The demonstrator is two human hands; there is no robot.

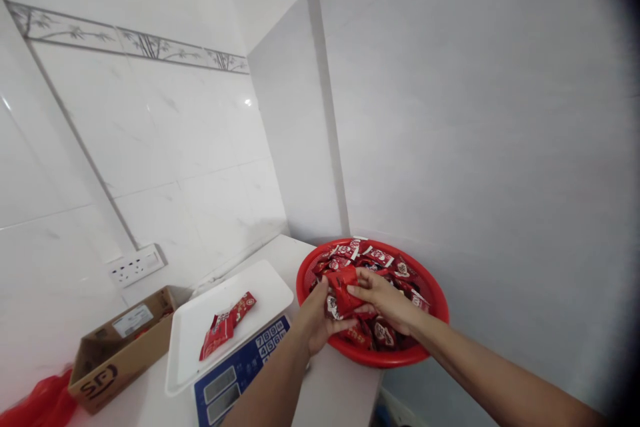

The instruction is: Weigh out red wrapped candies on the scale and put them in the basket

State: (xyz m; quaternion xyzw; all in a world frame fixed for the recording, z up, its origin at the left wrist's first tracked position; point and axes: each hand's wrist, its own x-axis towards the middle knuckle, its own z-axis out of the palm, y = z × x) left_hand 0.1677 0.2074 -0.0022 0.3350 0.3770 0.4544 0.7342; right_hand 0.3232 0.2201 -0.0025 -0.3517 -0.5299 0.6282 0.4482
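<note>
Above the red plastic basket (441, 300), a red snack packet (345, 288) is between my two hands. My left hand (316, 319) grips its left side, thumb on top. From the other side, my right hand (384, 299) has its fingers closed on the packet's right edge. Many more red and dark red packets (385, 332) fill the basket below, partly covered by my hands. To the left, red packets (227, 325) lie on the white tray (187, 327) of a weighing scale.
The scale's blue keypad panel (250, 363) faces me, partly behind my left forearm. An open cardboard box (125, 368) stands left of the scale, beside red plastic (43, 401). A wall socket (135, 267) sits above the box. Walls close in behind the white table (340, 387).
</note>
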